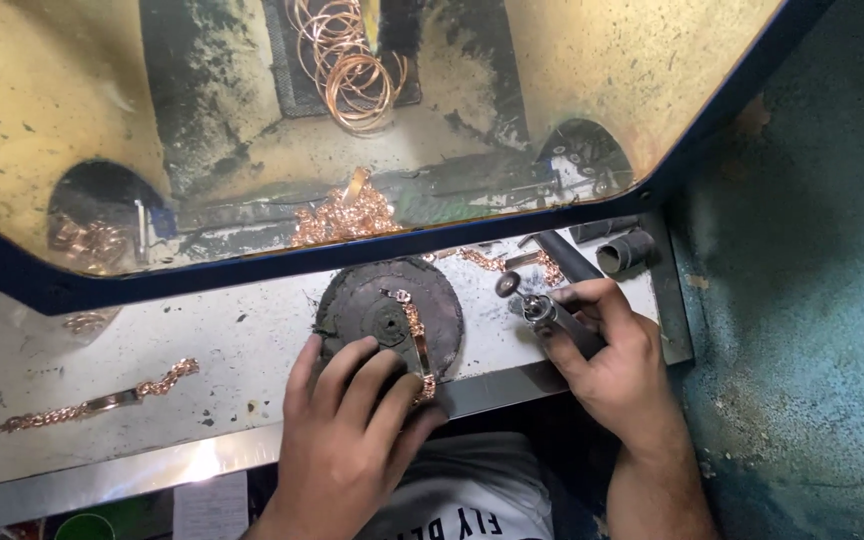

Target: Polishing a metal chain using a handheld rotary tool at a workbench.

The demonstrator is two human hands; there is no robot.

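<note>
My left hand presses flat, fingers together, on a bracelet lying on a dark round pad on the table. Bracelet's long axis runs from pad centre toward me, near end hidden under my fingers. My right hand is clamped on a rotary tool, its wheel tip pointing up-left, just right of the bracelet, apart. Tool's rear is hidden in my palm. Another chain lies far left.

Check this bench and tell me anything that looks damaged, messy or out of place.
The clear shield is badly scratched and caked with yellowish grime. Dark dust smears the white bench top. A copper-coloured chain bracelet lies loose, apart from the round pad under the left hand.
</note>
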